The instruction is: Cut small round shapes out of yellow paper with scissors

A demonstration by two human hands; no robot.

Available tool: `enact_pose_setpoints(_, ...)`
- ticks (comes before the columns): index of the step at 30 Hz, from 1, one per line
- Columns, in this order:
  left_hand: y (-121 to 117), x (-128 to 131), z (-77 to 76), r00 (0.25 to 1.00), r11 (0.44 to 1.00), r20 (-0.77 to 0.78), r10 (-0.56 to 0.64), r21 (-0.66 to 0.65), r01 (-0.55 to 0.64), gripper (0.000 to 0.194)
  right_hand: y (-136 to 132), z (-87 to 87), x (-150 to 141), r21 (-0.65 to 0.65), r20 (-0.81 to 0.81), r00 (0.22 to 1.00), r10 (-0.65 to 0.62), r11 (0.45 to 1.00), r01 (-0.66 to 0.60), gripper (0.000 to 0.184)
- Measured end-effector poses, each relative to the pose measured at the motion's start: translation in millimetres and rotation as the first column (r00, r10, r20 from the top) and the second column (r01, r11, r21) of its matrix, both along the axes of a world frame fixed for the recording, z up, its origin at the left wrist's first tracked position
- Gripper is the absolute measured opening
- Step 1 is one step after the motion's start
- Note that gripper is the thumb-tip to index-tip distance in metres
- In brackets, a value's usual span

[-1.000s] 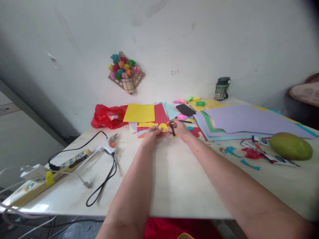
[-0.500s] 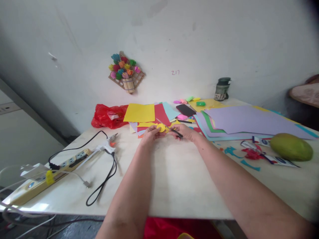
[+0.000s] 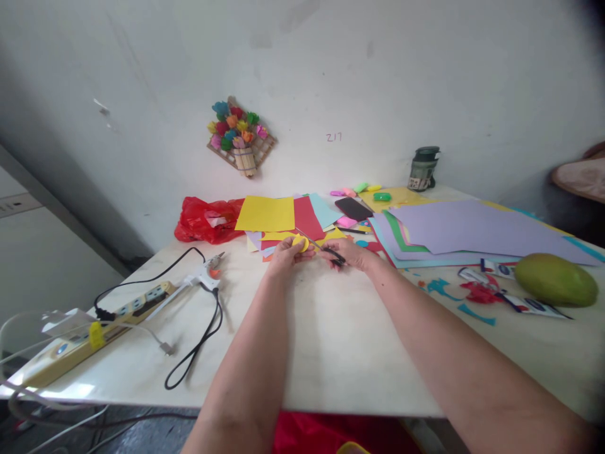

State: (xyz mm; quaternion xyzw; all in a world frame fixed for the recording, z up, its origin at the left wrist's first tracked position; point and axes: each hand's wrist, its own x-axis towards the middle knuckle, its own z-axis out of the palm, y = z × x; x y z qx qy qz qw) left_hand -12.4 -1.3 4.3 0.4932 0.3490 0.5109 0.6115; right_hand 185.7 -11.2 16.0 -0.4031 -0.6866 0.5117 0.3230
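Observation:
Pinched in my left hand (image 3: 288, 255) is a small rounded piece of yellow paper (image 3: 300, 243). My right hand (image 3: 350, 252) grips a pair of scissors (image 3: 333, 255) by the black handles, and the thin blades point up and left, close beside the yellow piece. Whether the blades touch its edge I cannot tell. Just behind my hands lie yellow paper scraps (image 3: 331, 236), a yellow sheet (image 3: 265, 214) and a red sheet (image 3: 308, 217).
A glue gun (image 3: 206, 276) and a power strip (image 3: 127, 312) with loose cables lie at left. A red plastic bag (image 3: 205, 219) sits behind them. To the right are stacked coloured sheets (image 3: 472, 227), paper scraps (image 3: 439, 288), a green mango-like fruit (image 3: 556, 280) and a dark bottle (image 3: 423, 169).
The yellow piece has shifted slightly left and turned in my left hand. My right hand has moved a little, and the scissors' handles now sit at a somewhat different angle.

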Motion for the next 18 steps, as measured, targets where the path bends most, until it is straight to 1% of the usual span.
enact_pose_setpoints(3,-0.5,0.7,0.4,0.999,0.998,-0.025,0.038,-0.038,-0.039,0.029,-2.2,2.2,-2.9,-0.003,0.014,1.0,-0.028,1.0,0.028,0.033)
enact_pose_setpoints(5,-1.1,1.4,0.2,0.999,0.998,-0.028,0.043,-0.037,-0.044,0.027,-3.4,3.5,-4.5,-0.008,0.022,0.999,-0.045,0.999,0.046,0.033)
enact_pose_setpoints(8,-2.0,2.6,0.4,1.0,1.0,-0.007,0.025,-0.019,-0.025,0.025,-3.7,4.0,-6.4,-0.012,0.031,0.998,-0.062,0.998,0.063,0.031)
enact_pose_setpoints(12,-2.0,3.4,1.3,1.0,0.999,0.02,-0.007,-0.032,0.007,0.022,-1.0,1.9,-8.5,-0.013,0.05,0.994,-0.095,0.995,0.095,0.027)
enact_pose_setpoints(18,0.3,1.4,-0.2,0.999,0.999,0.028,-0.029,-0.032,0.03,0.02,-1.7,1.5,-7.9,-0.021,0.045,0.993,-0.108,0.994,0.109,0.026)
